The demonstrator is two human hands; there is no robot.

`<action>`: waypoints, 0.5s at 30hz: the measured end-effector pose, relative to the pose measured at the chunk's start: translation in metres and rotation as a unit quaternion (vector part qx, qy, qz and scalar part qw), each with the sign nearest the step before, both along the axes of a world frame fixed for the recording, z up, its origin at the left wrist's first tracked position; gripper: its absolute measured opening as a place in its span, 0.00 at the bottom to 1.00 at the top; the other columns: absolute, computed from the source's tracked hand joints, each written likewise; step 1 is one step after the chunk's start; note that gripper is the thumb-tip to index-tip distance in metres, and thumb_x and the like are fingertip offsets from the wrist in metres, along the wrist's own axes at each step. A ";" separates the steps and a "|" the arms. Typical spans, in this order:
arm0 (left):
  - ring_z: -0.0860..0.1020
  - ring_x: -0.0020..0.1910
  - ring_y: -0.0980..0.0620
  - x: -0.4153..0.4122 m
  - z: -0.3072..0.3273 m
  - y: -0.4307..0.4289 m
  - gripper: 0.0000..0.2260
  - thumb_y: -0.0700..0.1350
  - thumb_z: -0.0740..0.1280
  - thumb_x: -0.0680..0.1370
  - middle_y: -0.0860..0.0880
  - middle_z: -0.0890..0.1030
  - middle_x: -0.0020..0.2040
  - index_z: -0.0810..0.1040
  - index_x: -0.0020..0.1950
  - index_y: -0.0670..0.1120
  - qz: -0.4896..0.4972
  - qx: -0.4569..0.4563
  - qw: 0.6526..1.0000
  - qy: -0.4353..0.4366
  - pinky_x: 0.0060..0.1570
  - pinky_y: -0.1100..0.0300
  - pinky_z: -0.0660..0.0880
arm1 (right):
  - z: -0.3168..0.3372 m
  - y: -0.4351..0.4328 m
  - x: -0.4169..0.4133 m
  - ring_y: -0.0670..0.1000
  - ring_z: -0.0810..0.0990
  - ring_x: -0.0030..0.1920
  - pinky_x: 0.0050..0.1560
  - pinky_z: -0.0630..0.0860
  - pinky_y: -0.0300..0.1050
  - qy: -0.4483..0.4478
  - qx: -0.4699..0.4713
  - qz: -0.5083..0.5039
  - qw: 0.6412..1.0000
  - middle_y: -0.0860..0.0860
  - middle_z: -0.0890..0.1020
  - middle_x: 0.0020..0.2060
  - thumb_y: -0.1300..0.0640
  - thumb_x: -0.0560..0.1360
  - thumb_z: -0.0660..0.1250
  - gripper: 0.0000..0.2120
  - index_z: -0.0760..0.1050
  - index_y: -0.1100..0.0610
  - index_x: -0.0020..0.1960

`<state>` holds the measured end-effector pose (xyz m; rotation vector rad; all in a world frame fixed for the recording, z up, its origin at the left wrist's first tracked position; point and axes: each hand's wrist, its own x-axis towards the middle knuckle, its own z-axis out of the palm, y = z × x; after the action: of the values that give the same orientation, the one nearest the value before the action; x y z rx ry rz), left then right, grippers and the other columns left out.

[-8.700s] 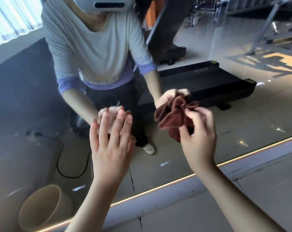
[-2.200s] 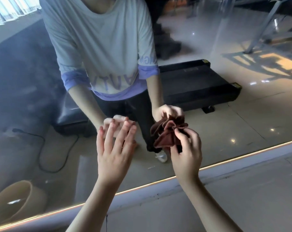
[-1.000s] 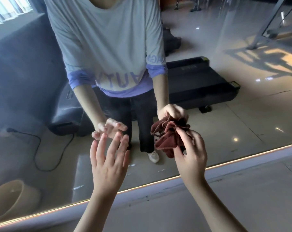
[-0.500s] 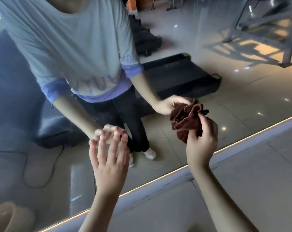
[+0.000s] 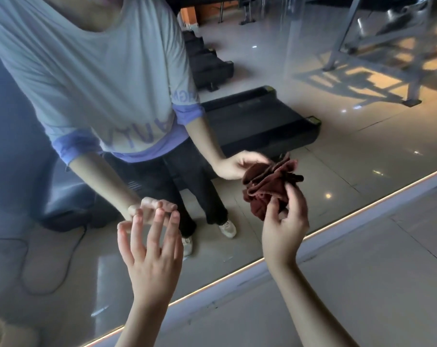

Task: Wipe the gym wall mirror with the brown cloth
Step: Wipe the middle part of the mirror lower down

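Stands close to gym wall mirror [image 5: 362, 146], looking down toward its lit bottom edge. Grips bunched brown cloth [image 5: 265, 189] in right hand [image 5: 283, 221], fingers and thumb curled round the folds, apparently pressed to the low glass against its own reflection. Holds left hand [image 5: 152, 251] up beside it, fingers spread and relaxed, grasping nothing, fingertips at or very near the glass. Seems mid-wipe on this lower patch. Judging by haze higher up the glass, probably well short of finished.

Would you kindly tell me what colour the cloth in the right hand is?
The cloth is dark reddish brown; the head view shows it.
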<state>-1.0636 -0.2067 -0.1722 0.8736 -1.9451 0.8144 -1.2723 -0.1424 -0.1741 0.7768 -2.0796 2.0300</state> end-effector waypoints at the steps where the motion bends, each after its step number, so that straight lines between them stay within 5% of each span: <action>1: 0.64 0.71 0.35 -0.002 0.000 0.000 0.21 0.38 0.73 0.74 0.41 0.70 0.67 0.74 0.66 0.42 0.003 0.000 1.000 0.002 0.72 0.36 0.59 | -0.004 0.002 0.006 0.58 0.75 0.67 0.63 0.76 0.53 0.008 -0.002 0.026 1.000 0.60 0.75 0.68 0.55 0.78 0.62 0.21 0.73 0.61 0.69; 4: 0.63 0.71 0.33 -0.006 0.000 0.003 0.19 0.40 0.70 0.76 0.40 0.70 0.66 0.74 0.66 0.41 0.001 0.019 1.000 0.020 0.73 0.36 0.57 | -0.001 0.008 0.016 0.48 0.66 0.75 0.67 0.71 0.41 -0.071 -0.051 0.092 0.992 0.58 0.66 0.75 0.47 0.80 0.57 0.23 0.67 0.51 0.73; 7: 0.61 0.72 0.34 -0.010 0.001 0.006 0.19 0.42 0.68 0.76 0.41 0.68 0.68 0.73 0.67 0.41 -0.011 0.041 0.999 0.024 0.75 0.38 0.56 | 0.011 0.002 0.021 0.42 0.68 0.72 0.64 0.70 0.31 -0.128 -0.080 0.058 0.987 0.57 0.70 0.72 0.44 0.79 0.58 0.22 0.70 0.49 0.70; 11: 0.60 0.73 0.40 -0.028 0.009 0.005 0.25 0.42 0.73 0.74 0.47 0.63 0.74 0.72 0.69 0.43 -0.065 0.029 0.997 -0.023 0.76 0.40 0.56 | 0.015 -0.006 0.030 0.33 0.75 0.58 0.55 0.73 0.27 -0.155 -0.079 0.024 0.984 0.49 0.76 0.60 0.59 0.78 0.68 0.18 0.72 0.48 0.67; 15: 0.59 0.73 0.40 -0.045 0.008 0.005 0.27 0.43 0.75 0.73 0.47 0.62 0.74 0.71 0.71 0.43 -0.040 0.024 0.999 -0.014 0.77 0.40 0.53 | 0.010 0.001 0.007 0.44 0.81 0.56 0.53 0.79 0.37 -0.136 -0.070 0.049 0.987 0.47 0.79 0.54 0.70 0.74 0.70 0.20 0.76 0.51 0.60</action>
<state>-1.1087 -0.2018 -0.1638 0.8124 -2.0185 0.7394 -1.2648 -0.1415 -0.1646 0.6215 -2.0344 2.4269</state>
